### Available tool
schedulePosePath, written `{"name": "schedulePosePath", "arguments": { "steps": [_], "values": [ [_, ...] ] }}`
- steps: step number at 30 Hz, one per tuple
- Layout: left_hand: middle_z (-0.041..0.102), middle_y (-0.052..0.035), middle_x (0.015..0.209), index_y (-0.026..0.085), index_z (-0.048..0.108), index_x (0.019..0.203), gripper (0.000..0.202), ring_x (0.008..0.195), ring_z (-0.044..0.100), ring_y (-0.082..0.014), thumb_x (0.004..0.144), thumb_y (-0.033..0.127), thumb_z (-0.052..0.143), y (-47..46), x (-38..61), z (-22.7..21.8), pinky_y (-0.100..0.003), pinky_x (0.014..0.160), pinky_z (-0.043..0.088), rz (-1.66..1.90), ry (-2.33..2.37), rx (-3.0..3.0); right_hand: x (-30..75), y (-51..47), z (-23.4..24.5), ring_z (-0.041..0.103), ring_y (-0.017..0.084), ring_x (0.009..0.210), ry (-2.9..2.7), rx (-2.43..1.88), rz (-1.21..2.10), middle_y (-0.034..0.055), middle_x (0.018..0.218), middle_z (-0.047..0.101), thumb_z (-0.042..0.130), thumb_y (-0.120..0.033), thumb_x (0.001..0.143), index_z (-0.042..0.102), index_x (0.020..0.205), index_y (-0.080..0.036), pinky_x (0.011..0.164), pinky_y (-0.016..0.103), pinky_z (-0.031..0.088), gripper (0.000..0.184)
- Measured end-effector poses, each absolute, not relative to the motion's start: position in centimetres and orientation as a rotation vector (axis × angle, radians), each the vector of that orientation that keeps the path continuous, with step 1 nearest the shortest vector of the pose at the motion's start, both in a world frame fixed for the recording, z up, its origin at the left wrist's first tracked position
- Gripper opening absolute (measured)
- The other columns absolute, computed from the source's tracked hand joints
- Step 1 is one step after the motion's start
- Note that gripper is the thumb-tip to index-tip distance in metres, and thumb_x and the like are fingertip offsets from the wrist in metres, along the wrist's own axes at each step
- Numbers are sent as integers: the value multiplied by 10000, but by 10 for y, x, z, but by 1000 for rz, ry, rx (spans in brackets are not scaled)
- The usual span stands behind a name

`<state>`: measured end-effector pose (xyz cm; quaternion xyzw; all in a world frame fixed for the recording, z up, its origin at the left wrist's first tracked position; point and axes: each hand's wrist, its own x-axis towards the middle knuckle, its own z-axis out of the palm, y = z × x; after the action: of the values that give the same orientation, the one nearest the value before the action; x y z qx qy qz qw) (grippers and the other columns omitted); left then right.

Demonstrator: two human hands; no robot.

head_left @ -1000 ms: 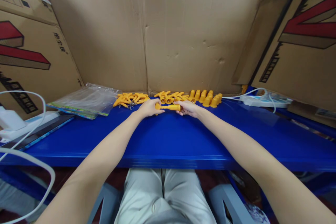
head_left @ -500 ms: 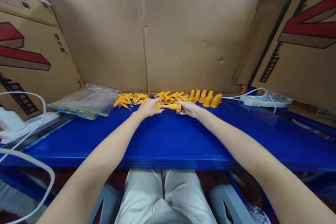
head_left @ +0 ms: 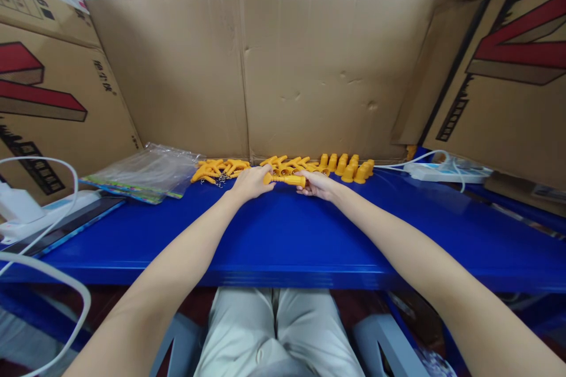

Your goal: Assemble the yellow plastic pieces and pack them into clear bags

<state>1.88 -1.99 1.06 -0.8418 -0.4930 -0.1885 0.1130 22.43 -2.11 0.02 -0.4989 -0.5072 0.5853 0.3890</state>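
Between my hands, just above the table's back part, a slim orange plastic piece [head_left: 287, 179] lies level, with a ridged shaft and a flared left end. My left hand [head_left: 254, 181] is closed on its flared end. The fingers of my right hand [head_left: 316, 184] pinch its other end. Left of my left hand is a pile of orange branching pieces [head_left: 216, 168] with small metal clasps. Behind the held piece stretches a row of orange parts with round open ends [head_left: 287, 164]. Several orange cup-shaped pieces [head_left: 349, 168] stand right of my right hand.
A cardboard sheet [head_left: 309, 70] walls off the back of the blue table [head_left: 283, 235]. Clear plastic bags [head_left: 145, 172] lie at the left. White power strips, one at right [head_left: 446, 172], and cables sit on both sides.
Both hands keep hold of the orange piece in nearly the same place. The whole view has shifted slightly, with the scene sitting a little lower.
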Motion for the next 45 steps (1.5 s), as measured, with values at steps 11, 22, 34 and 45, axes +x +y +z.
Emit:
{"name": "schedulePosePath", "arguments": {
  "steps": [11, 22, 34, 45],
  "values": [
    [583, -80, 1196, 225, 261, 1418, 690, 936, 607, -193, 813, 396, 544, -20, 10, 7, -285, 787, 451, -818, -1338, -2645, 238, -17, 12, 588, 81, 561, -987, -1026, 1447, 26, 726, 637, 473, -158, 872, 554, 824, -184, 720, 256, 538, 98],
    [686, -40, 749, 179, 688, 887, 251, 694, 618, -174, 794, 331, 511, -8, 7, 2, -257, 652, 438, -653, -1407, -2704, 228, 2, 35, 636, 105, 683, -1058, -954, 1025, 12, 827, 616, 553, -145, 766, 568, 815, -188, 737, 265, 529, 67],
    [697, -51, 754, 163, 694, 876, 251, 673, 619, -168, 806, 306, 500, -10, 8, 3, -253, 648, 442, -657, -1355, -2718, 178, 58, -10, 477, 201, 1217, -1819, -915, 135, 144, 1276, 536, 532, -93, 741, 604, 995, -143, 1051, 370, 333, 269],
    [693, -42, 752, 172, 694, 868, 248, 682, 615, -171, 792, 312, 504, -8, 9, 1, -258, 653, 448, -651, -1380, -2717, 195, 59, -35, 395, 256, 1279, -1868, -1078, -91, 154, 1392, 416, 403, -106, 820, 557, 1152, -156, 1066, 511, 255, 370]
  ]
}}
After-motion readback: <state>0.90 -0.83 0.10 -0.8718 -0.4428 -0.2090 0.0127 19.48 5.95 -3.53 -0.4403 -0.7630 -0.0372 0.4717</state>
